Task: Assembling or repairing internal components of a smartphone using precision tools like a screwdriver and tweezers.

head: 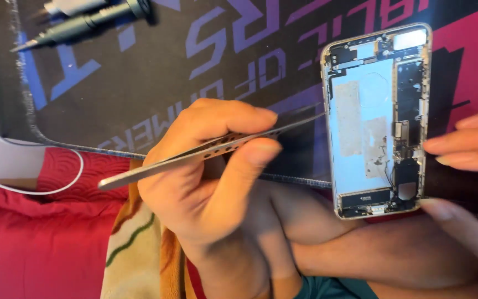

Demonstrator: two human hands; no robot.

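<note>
A dark fabric desk mat with purple, pink and blue lettering (139, 83) lay beyond both hands, its stitched edge running just behind the left hand, with red patterned cloth (34, 243) below that hand and a striped cream and orange cloth (134, 249) under its wrist. Between the hands stood the opened smartphone shell with a pale metal inner plate and gold rim (376, 119), held on its long edge so that its bare inside faced the camera. The right hand (471, 166) steadied it, fingertips on the right rim and thumb under the bottom corner. The left hand (211, 171) was closed around long silver metal tweezers with a row of holes (211, 150), pinched between thumb and fingers, the dark tips reaching the shell's left rim. Far above the left hand lay a black pen-shaped screwdriver (84, 23); a white cable (56, 182) curved to its left.
</note>
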